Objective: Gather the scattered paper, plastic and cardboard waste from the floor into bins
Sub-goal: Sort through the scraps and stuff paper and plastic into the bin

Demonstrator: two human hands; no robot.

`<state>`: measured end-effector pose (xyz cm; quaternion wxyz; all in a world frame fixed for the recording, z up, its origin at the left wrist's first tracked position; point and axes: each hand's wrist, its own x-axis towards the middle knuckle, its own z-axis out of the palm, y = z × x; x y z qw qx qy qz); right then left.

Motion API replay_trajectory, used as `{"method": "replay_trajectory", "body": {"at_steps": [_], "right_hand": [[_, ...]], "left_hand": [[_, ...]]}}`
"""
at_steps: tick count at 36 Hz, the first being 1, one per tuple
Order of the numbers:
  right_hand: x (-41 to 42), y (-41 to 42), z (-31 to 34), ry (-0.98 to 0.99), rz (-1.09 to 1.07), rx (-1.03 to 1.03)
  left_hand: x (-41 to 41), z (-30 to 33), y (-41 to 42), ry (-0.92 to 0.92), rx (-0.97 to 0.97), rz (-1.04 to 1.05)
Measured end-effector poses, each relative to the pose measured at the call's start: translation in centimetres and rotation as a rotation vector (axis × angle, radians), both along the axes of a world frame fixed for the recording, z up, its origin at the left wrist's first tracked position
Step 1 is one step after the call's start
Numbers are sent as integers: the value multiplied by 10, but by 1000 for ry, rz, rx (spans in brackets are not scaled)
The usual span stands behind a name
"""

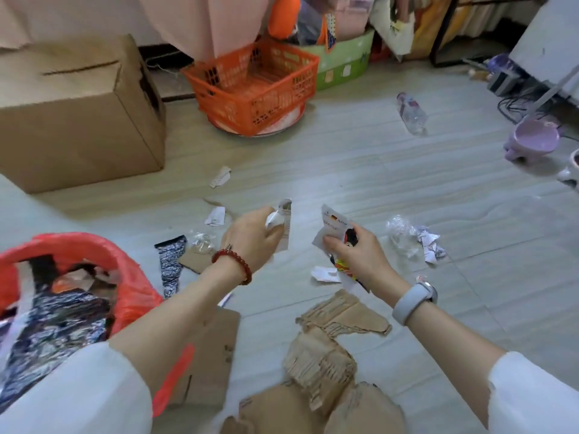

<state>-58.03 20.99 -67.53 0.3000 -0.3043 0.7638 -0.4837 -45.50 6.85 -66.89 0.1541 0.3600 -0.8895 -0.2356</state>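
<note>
- the left hand (250, 236), with a dark red bead bracelet (233, 265) at the wrist, was curled round a crumpled white paper scrap (280, 220) — the scrap stuck up and hung down past the fingers, above the floor.
- the right hand (357, 249), with a pale grey wristband (413, 300) behind it, pinched a printed white wrapper with red and black marks (336, 227); part of the wrapper trailed below the palm.
- the two hands were near each other, apart, over the pale grey plank floor (360, 170).
- a red plastic bag full of dark printed waste (94, 255) sat at the left, beside the left forearm.
- torn brown corrugated cardboard pieces (332, 339) lay just below the hands; a flat brown cardboard sheet (216, 349) lay under the left forearm.
- a crumpled clear plastic and paper wad (410, 236) lay to the right of the right hand, near it but not touching.
- small white paper scraps (216, 216) and a dark patterned strip (170, 261) lay left of the left hand.
- farther off — a clear plastic bottle (412, 114), an orange lattice plastic basket (253, 86) and a large brown cardboard box (78, 111).
</note>
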Motion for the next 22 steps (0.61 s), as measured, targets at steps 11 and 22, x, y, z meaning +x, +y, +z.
{"method": "replay_trajectory", "body": {"at_steps": [11, 22], "right_hand": [[153, -118, 77, -104, 405, -264], [266, -181, 32, 468, 908, -1]], "left_hand": [[224, 63, -65, 148, -217, 348], [331, 7, -80, -374, 49, 278]]}}
